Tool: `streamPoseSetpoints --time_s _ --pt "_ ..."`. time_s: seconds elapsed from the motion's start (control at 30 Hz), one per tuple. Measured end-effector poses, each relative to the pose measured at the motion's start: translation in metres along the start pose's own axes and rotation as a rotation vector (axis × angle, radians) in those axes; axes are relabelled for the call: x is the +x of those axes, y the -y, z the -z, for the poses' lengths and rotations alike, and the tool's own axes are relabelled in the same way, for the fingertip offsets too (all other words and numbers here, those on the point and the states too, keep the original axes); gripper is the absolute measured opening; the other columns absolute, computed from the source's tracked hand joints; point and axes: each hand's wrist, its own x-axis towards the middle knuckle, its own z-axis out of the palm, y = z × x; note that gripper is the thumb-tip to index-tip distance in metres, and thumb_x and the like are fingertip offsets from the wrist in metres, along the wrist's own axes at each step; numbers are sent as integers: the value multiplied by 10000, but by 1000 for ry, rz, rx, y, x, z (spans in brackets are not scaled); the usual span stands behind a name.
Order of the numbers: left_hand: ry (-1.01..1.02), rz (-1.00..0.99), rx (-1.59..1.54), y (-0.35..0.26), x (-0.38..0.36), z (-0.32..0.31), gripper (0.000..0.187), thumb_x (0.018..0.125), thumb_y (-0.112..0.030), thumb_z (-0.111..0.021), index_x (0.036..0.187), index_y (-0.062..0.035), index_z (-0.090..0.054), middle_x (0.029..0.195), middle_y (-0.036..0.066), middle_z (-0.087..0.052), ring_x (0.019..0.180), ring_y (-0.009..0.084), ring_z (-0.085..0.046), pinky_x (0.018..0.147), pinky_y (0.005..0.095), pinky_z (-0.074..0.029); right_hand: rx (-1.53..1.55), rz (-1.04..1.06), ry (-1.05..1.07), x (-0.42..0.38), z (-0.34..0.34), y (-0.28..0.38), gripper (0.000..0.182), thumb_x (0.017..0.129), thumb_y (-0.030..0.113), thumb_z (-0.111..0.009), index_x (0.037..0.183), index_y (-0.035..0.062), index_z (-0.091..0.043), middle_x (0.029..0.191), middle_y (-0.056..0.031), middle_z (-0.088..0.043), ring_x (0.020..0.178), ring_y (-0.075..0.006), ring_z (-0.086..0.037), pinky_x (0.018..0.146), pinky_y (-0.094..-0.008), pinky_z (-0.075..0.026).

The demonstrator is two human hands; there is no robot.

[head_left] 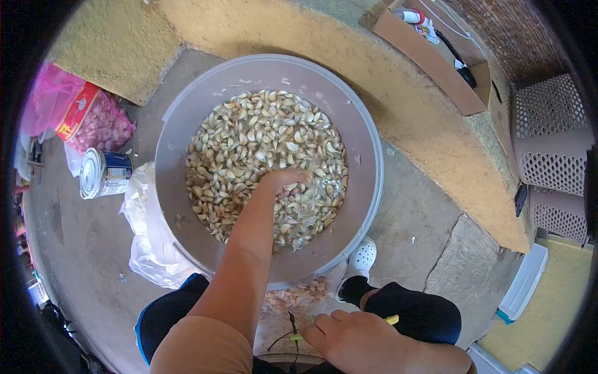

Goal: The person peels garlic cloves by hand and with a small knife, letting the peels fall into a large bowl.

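A large grey round tub holds many garlic cloves in water. My left hand reaches into it, right of centre, its fingers curled around cloves at the surface; the fingertips are partly hidden. Near the bottom edge, my right hand is closed over a slim yellow-green tool. Its ends show on both sides of the fist, and the rest is hidden. Below the tub, between my legs, lie loose garlic skins.
Left of the tub are a pink mesh bag of garlic, a can and a white plastic bag. A yellow ledge curves behind, bearing a cardboard box. Perforated grey crates stand at right.
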Motion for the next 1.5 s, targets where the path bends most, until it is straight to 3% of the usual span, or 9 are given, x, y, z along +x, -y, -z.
streamPoseSetpoints --time_s 0.27,0.47,0.6,0.77,0.97,1.13,1.23,1.4,1.5 --pt "189 -152 -385 -28 -49 -8 157 822 -240 -532 893 -101 -528 707 11 -550 539 87 -516 330 185 -296 -32 -31 24 -7 -2 -13 233 716 55 -477 947 27 -468 800 -99 -530 756 -264 -570 606 -359 -467" --pt "-26 -201 -284 -57 -125 -24 217 836 -315 -506 891 -110 -549 722 -7 -541 504 61 -448 332 181 -284 -20 -113 -206 -11 -2 -36 260 712 74 -480 967 38 -516 764 -160 -564 722 -332 -558 637 -416 -445" --pt "64 -308 -154 -53 -158 -21 318 849 -403 -460 857 -106 -573 683 -27 -504 488 53 -423 337 180 -280 13 -230 -323 -1 -9 -57 242 717 104 -485 939 34 -552 765 -196 -574 745 -338 -560 659 -418 -443" --pt "-16 -323 -200 -57 -224 -37 274 843 -342 -487 900 -84 -561 712 -5 -516 524 68 -489 337 178 -286 176 -418 -612 14 -1 -51 221 718 162 -510 860 -2 -553 799 -212 -581 772 -355 -562 680 -417 -444" --pt "-172 -475 -383 -68 -299 -67 295 821 -126 -498 1110 -76 -474 910 37 -538 714 112 -593 370 170 -338 752 -437 -822 42 -9 -46 263 742 223 -552 887 3 -560 687 -108 -585 575 -215 -569 543 -314 -442" --pt "-147 -549 -332 -67 -383 -89 418 825 -127 -480 1227 -128 -364 961 51 -542 770 108 -588 489 202 -346 1168 -120 -741 35 -5 -2 264 756 172 -607 965 22 -549 639 -2 -517 487 -76 -458 425 -230 -374" --pt "-327 -636 -298 -60 -412 -111 374 829 -126 -483 1198 -111 -421 873 30 -534 641 73 -539 396 162 -328 1120 -87 -760 32 -5 20 245 757 148 -619 953 17 -553 652 -2 -533 483 -63 -456 419 -219 -371" --pt "-324 -709 -350 -45 -399 -118 137 845 -180 -487 900 -55 -471 742 36 -508 499 54 -407 329 167 -280 970 -1 -876 27 -7 32 177 756 137 -621 866 4 -583 617 -10 -545 443 -56 -453 398 -199 -358" --pt "-255 -751 -328 -51 -409 -120 149 845 -176 -495 912 -45 -470 734 52 -516 504 50 -412 329 167 -280 930 -16 -1001 31 -5 24 152 761 148 -606 809 4 -594 562 0 -529 435 -54 -458 382 -197 -357"
